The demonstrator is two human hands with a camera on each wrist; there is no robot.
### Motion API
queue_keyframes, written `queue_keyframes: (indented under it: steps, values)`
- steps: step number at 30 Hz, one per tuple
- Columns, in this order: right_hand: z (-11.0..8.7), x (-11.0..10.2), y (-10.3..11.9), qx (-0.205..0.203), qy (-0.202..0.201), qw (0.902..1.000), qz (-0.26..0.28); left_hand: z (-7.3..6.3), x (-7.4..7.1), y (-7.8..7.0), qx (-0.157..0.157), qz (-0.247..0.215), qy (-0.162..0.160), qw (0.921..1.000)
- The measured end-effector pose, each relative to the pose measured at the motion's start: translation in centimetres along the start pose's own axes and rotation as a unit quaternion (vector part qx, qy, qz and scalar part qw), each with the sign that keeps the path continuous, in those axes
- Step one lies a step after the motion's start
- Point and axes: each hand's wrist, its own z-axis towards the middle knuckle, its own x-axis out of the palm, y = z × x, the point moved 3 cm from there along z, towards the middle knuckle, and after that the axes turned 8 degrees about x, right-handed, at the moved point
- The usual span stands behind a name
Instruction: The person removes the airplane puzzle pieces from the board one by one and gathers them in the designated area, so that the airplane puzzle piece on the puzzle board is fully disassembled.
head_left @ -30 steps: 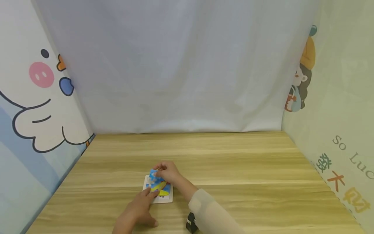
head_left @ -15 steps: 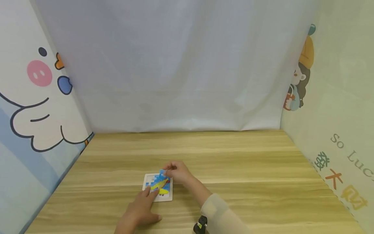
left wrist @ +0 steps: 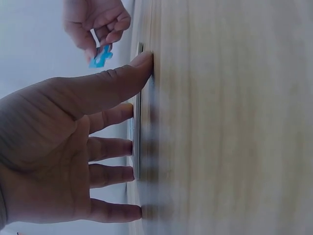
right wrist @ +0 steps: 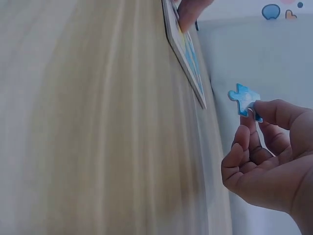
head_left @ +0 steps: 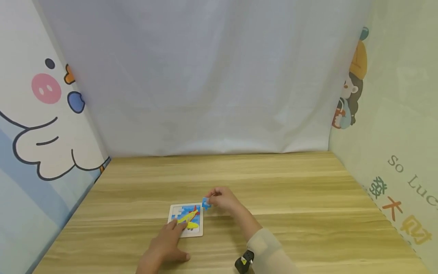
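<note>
While R hand [head_left: 224,199] pinches blue puzzle pc [head_left: 206,203] near puzzle tray [head_left: 201,225], L hand [head_left: 165,243] on tray w/ fingers spread, wood-grain tbl [head_left: 273,190] below, pale curtain [head_left: 219,76] at back, cartoon-print walls [head_left: 393,114] either side.

A blue puzzle piece [right wrist: 246,96] is pinched aloft near the flat airplane puzzle [head_left: 188,217] — its upper-left corner seemingly unfilled.

Wide lane beyond the white-framed square airplane puzzle [head_left: 190,217], across bare wood-grain table [head_left: 191,173]; left hand [head_left: 166,242] blocks its near-left side, right hand [head_left: 224,199] its far-right corner.
</note>
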Motion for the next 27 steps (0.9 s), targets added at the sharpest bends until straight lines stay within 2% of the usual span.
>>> queue_keyframes:
  steps: [12,23,27]
  values:
    - [1.5,-3.0,-1.5,0.023,-0.024,0.9994,0.000,-0.2,0.0,0.0,0.009,-0.015,0.002,0.9998]
    - [3.7,-4.0,-1.9,0.060,-0.045,0.9972,-0.007,-0.4,-0.4,-0.4,0.010,-0.017,-0.001,0.9998]
    - [4.3,-3.9,-1.8,0.060,-0.053,0.9961,-0.038,-0.2,-0.6,-0.5,0.006,-0.016,0.002,0.9998]
